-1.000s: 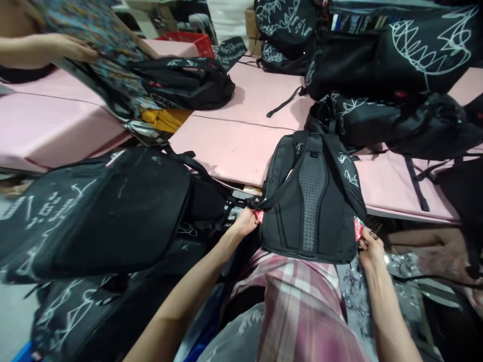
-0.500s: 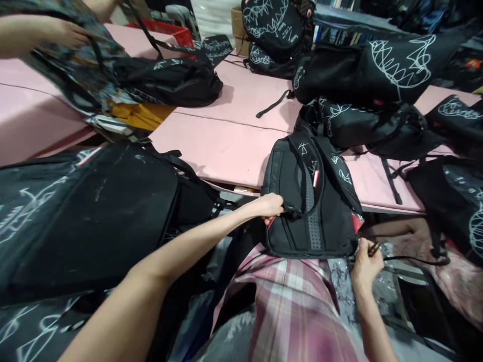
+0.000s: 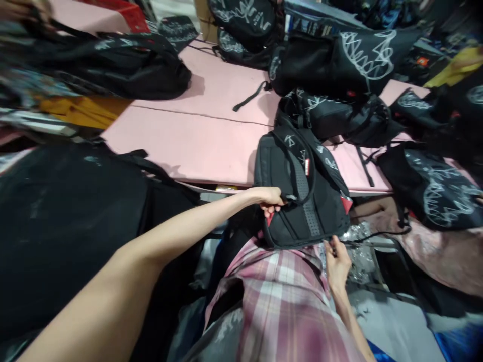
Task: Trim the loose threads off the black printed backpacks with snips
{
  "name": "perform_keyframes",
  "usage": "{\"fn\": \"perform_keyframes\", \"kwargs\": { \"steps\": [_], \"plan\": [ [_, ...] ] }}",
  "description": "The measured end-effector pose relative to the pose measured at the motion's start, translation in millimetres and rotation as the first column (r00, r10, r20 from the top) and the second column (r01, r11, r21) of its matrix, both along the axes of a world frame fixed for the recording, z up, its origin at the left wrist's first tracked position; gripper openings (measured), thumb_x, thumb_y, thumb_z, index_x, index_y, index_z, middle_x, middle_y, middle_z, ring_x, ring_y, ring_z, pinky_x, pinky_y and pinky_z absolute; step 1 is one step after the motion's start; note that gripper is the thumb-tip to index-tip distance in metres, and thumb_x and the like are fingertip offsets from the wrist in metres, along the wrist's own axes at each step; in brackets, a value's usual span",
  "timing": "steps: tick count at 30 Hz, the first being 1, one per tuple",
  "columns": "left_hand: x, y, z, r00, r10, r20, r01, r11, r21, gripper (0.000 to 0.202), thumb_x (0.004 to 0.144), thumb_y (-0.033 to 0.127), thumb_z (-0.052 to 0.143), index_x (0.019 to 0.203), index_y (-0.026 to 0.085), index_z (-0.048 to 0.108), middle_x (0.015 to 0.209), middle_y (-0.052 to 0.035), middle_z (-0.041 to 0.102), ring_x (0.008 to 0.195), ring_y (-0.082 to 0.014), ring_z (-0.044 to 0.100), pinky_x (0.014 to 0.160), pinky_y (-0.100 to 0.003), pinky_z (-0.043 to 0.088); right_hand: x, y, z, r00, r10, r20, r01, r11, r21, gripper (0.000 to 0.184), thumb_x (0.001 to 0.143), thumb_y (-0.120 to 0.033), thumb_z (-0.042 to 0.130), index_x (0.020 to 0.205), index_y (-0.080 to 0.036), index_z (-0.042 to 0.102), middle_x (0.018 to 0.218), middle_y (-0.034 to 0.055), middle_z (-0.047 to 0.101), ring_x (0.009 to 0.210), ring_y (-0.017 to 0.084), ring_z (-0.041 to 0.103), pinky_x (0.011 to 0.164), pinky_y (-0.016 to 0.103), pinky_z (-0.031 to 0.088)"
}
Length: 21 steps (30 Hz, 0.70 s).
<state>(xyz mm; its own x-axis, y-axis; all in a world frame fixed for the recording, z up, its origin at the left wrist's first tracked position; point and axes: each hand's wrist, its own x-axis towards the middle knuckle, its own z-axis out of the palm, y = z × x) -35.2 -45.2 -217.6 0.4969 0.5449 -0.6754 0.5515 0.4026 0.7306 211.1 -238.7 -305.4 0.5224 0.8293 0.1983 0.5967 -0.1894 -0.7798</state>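
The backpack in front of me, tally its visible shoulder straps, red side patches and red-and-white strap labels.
Shoulder straps: 2
Red side patches: 2, one partly covered by the left hand
Red-and-white strap label: 1
Total: 5

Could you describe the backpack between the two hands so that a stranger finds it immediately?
Find the near edge of the pink table, beyond the plaid garment. There, between the left hand and right hand, is a black backpack. Unlike neighbouring bags, it shows a dotted grey back panel and shoulder straps.
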Motion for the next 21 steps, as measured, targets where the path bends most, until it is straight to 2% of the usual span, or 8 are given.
{"fn": "perform_keyframes", "kwargs": {
  "steps": [4,7,8,10,12,13,17,21],
  "plan": [
    [-7,-8,-7.7,0.991,0.058,0.120,-0.060,0.998,0.014,0.027,0.072,0.014,0.062,0.046,0.013,0.053,0.026,-0.0006,0.043,0.021,-0.0133,0.043,0.025,-0.017,0.020,19,5,6.7,0.991,-0.129,0.020,0.128,0.991,0.044,0.043,0.072,-0.046,0.058,0.102,-0.016,0.061,0.098,0.0092,0.061,0.088,0.021,0.054,0.078,0.032,0.040],
    [-16,-24,-22.9,0.904,0.319,0.286,-0.325,0.945,-0.027,0.020,0.067,0.008,0.063,0.048,0.012,0.056,0.028,-0.0002,0.045,0.023,-0.0108,0.043,0.027,-0.016,0.023,38,17,9.7,0.988,-0.141,-0.056,0.142,0.990,0.004,0.041,0.067,-0.045,0.062,0.095,-0.016,0.058,0.089,0.0062,0.062,0.080,0.018,0.054,0.075,0.030,0.041],
    [-19,-33,-29.4,0.802,0.488,0.344,-0.495,0.866,-0.076,0.017,0.064,0.005,0.064,0.050,0.011,0.057,0.030,0.0001,0.047,0.025,-0.0103,0.043,0.029,-0.016,0.025,43,21,9.6,0.989,-0.125,-0.084,0.124,0.992,-0.014,0.037,0.067,-0.045,0.061,0.090,-0.015,0.058,0.080,0.0038,0.061,0.072,0.017,0.053,0.070,0.028,0.042],
    [-25,-54,-43.4,0.495,0.771,0.401,-0.780,0.598,-0.186,0.013,0.061,0.001,0.062,0.055,0.012,0.059,0.038,0.0008,0.053,0.032,-0.0094,0.047,0.034,-0.016,0.033,48,26,8.7,0.988,-0.116,-0.104,0.114,0.993,-0.034,0.030,0.070,-0.044,0.056,0.080,-0.016,0.056,0.066,-0.0005,0.057,0.061,0.014,0.050,0.062,0.025,0.041],
    [-27,-74,-57.1,0.227,0.888,0.401,-0.898,0.350,-0.267,0.014,0.063,0.001,0.055,0.061,0.014,0.059,0.051,0.0014,0.060,0.042,-0.0090,0.053,0.042,-0.016,0.041,50,27,9.0,0.989,-0.120,-0.085,0.118,0.992,-0.034,0.026,0.073,-0.042,0.051,0.076,-0.017,0.055,0.064,-0.0013,0.056,0.059,0.014,0.048,0.060,0.024,0.039],
    [-26,-82,-63.2,0.156,0.905,0.395,-0.913,0.285,-0.293,0.016,0.065,0.001,0.050,0.063,0.015,0.058,0.056,0.0018,0.062,0.047,-0.0090,0.055,0.047,-0.016,0.044,51,27,10.2,0.990,-0.119,-0.072,0.117,0.993,-0.031,0.024,0.075,-0.041,0.049,0.076,-0.017,0.055,0.066,-0.0010,0.057,0.061,0.014,0.048,0.061,0.024,0.039],
    [-16,-96,-77.3,0.006,0.930,0.367,-0.886,0.175,-0.429,0.023,0.070,0.002,0.037,0.066,0.016,0.055,0.060,0.0007,0.061,0.057,-0.0108,0.059,0.061,-0.022,0.051,43,15,20.4,0.994,-0.109,-0.023,0.108,0.994,-0.024,0.019,0.076,-0.034,0.045,0.070,-0.019,0.054,0.067,-0.0011,0.057,0.062,0.014,0.046,0.065,0.025,0.036],
    [-1,-93,-76.7,-0.071,0.934,0.350,-0.833,0.137,-0.535,0.026,0.075,0.005,0.033,0.074,0.014,0.057,0.065,-0.0027,0.063,0.062,-0.0114,0.061,0.067,-0.022,0.051,-5,-10,24.2,0.999,0.033,-0.018,-0.034,0.997,-0.064,0.013,0.076,-0.027,0.046,0.071,-0.020,0.055,0.064,-0.0006,0.057,0.059,0.015,0.047,0.060,0.025,0.035]
  ]
}}
